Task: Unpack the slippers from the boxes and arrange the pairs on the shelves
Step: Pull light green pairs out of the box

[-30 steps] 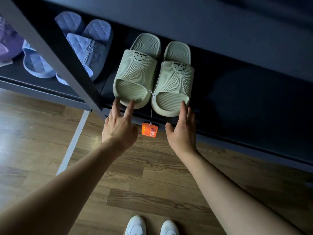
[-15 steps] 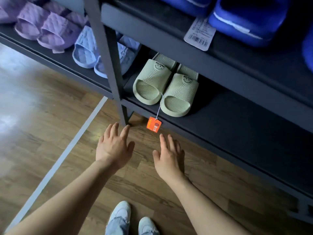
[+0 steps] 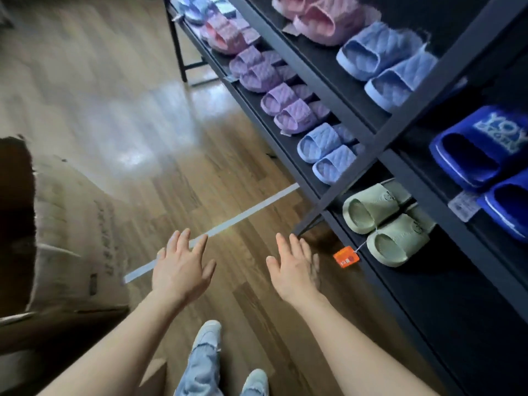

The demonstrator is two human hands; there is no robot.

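Your left hand [image 3: 183, 270]: fingers spread, empty, over the floor.
Your right hand [image 3: 294, 272]: flat and empty too, near the orange tag [image 3: 346, 256].
The green slippers [image 3: 383, 221]: paired on the bottom shelf [image 3: 428, 304], right of your right hand, untouched.
Progress: this pair looks placed; the cardboard box [image 3: 71, 238] at your left likely comes next, contents unseen.

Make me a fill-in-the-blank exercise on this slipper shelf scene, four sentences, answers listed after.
The pale green ribbed foam slippers sit on the ____ tier of the dark metal shelf rack.
The small card price tag hanging by a string from them is ____ in colour.
The left hand and the right hand are open and hold ____.
The quilted foam slippers next to the green pair on that tier are light ____.
Missing words: bottom; orange; nothing; blue.
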